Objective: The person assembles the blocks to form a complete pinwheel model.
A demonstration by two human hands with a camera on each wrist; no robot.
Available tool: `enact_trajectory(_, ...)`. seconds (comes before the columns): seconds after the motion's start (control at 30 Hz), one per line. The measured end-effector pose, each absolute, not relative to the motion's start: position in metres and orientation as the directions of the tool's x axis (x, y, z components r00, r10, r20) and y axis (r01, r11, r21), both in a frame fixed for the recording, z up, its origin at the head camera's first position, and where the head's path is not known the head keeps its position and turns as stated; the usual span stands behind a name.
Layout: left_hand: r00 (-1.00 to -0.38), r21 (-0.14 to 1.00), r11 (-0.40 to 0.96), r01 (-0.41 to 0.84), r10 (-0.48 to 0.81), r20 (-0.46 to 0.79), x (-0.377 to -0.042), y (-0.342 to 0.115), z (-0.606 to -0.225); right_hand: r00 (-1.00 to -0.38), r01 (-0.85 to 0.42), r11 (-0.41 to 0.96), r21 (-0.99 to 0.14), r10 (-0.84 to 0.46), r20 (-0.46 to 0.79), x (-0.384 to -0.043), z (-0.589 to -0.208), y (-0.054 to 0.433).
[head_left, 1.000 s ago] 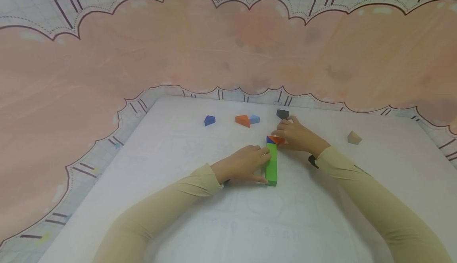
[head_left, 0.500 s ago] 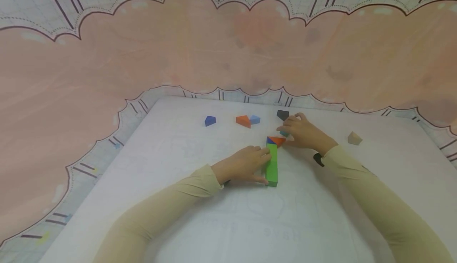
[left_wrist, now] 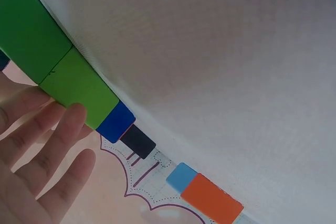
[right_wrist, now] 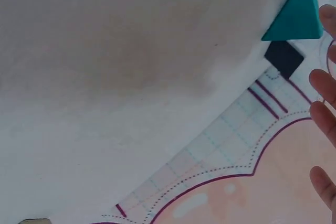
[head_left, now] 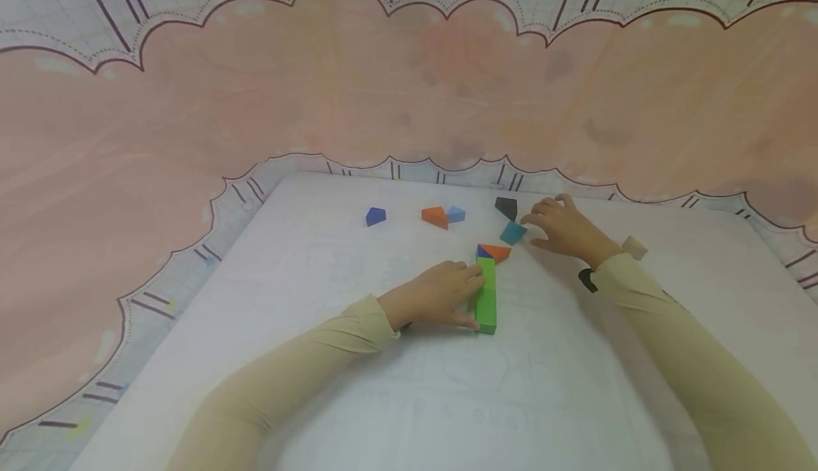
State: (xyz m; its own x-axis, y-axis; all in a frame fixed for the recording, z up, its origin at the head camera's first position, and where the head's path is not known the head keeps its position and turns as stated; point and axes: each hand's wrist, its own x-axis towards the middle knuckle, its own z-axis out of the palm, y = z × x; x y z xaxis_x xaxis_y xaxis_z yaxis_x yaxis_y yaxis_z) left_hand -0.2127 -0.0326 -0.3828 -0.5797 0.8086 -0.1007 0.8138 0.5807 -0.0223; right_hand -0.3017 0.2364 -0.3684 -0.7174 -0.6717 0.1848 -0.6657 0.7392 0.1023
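Two green blocks [head_left: 486, 300] lie end to end in a row, with a blue triangular block [head_left: 482, 251] and an orange triangular block [head_left: 497, 252] at the far end. My left hand [head_left: 437, 292] rests against the row's left side, fingers reaching the green top and thumb near its front end. In the left wrist view its fingers [left_wrist: 58, 187] look fairly straight beside the light green block [left_wrist: 81, 87]. A teal triangular block [head_left: 513, 233] sits just beyond the orange one. Right of it, my right hand [head_left: 569, 229] hovers with fingers loosely bent, holding nothing.
Along the back of the white table [head_left: 307, 258] lie a dark blue block [head_left: 375, 217], another orange block [head_left: 434, 217] touching a light blue block [head_left: 456, 214], and a black block [head_left: 507, 207]. A wooden block [head_left: 635, 247] is at the right, partly behind the right wrist.
My right hand has let go of the teal triangular block and drawn back to the right, leaving it in full view. My left hand stays at the green blocks.
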Motion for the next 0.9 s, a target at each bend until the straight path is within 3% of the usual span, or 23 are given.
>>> enact_trajectory(0.4,-0.577,-0.020,0.578,0.816,0.811,-0.098,-0.212,-0.033,-0.380,-0.748,-0.624,0.775,0.100,-0.629,0.212,-0.300,-0.365,0.267)
enact_trajectory(0.9,-0.575,-0.036,0.575,0.818,0.812,-0.099,-0.211,-0.032,-0.381,-0.835,-0.521,0.849,0.088,-0.528,0.155,-0.281,-0.357,0.328)
